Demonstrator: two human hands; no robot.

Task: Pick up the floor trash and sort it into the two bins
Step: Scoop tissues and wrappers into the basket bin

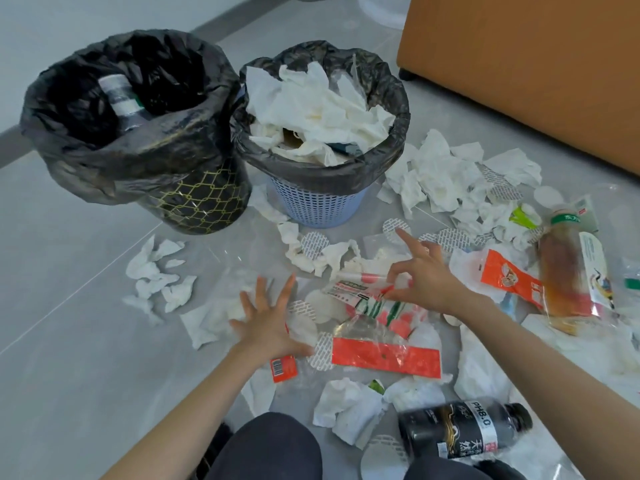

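Two bag-lined bins stand on the floor: a black bin with a gold pattern holding a bottle, and a blue basket bin heaped with white tissues. My right hand pinches a red, white and green plastic wrapper between thumb and a finger, its index finger pointing up. My left hand hovers with fingers spread over a clear and red plastic wrapper. Crumpled tissues, round foil seals and wrappers litter the floor around both hands.
A dark bottle lies by my knees at bottom right. An amber drink bottle and an orange packet lie at right. An orange-brown cabinet stands at back right. More tissues lie left of my hands.
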